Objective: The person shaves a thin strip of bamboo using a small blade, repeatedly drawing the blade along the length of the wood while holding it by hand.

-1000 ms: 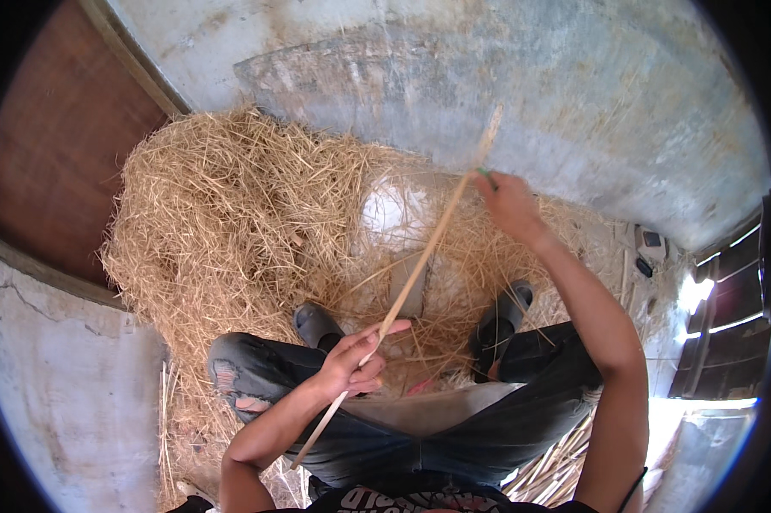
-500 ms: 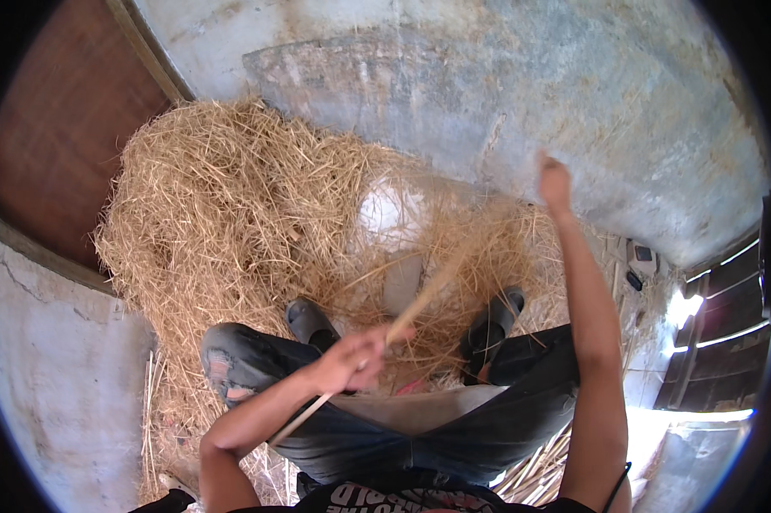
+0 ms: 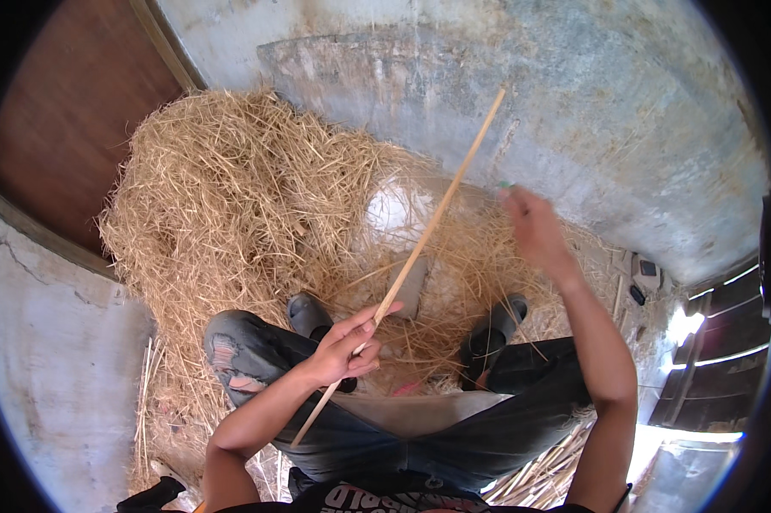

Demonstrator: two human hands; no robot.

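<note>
My left hand (image 3: 344,349) is closed around a long, thin wooden stick (image 3: 441,205), above my lap. The stick slants from near my left thigh up toward the wall at the far right, its lower end poking out below the hand. Off to the right of the stick, my right hand (image 3: 535,227) is raised and apart from it, slightly blurred, its fingers bent together. A small green bit (image 3: 505,184) shows at those fingertips; what it belongs to I cannot make out.
A large heap of straw-like shavings (image 3: 232,188) fills the left, beside a brown panel (image 3: 78,128). Between my sandalled feet lies a grey block (image 3: 409,289); a white patch (image 3: 396,205) is behind it. Several sticks (image 3: 548,462) lie at lower right. A stained wall (image 3: 591,111) rises ahead.
My right hand has come down, left and nearer the stick. The stick, blurred before, now shows sharply and stands at a steeper slant, still in my left hand.
</note>
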